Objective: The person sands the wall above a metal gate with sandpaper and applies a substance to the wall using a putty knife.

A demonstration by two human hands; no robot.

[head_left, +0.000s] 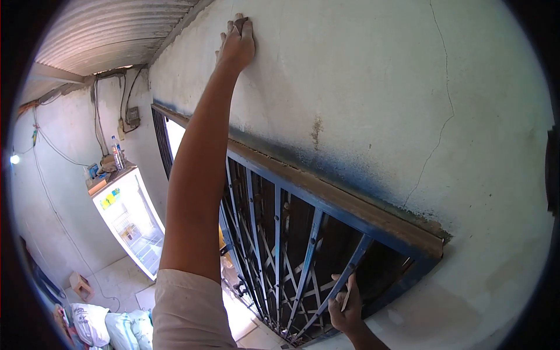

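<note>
My left hand (237, 44) is raised high and pressed against the pale plastered wall (350, 76). A small dark piece that looks like sandpaper (240, 23) shows between its dusty fingers; most of it is hidden. Lower right, my right hand (347, 306) is closed around a blue bar of the folding metal gate (318, 233). Its fingertips curl past the bar, and a thin pale edge shows by the palm, too small to name.
A brown lintel ledge (338, 189) runs above the gate. Cracks and blue overspray mark the wall. At left stand a lit glass-door cooler (131, 216) with bottles on top, and filled sacks (119, 326) on the floor. Corrugated roofing (111, 32) slopes overhead.
</note>
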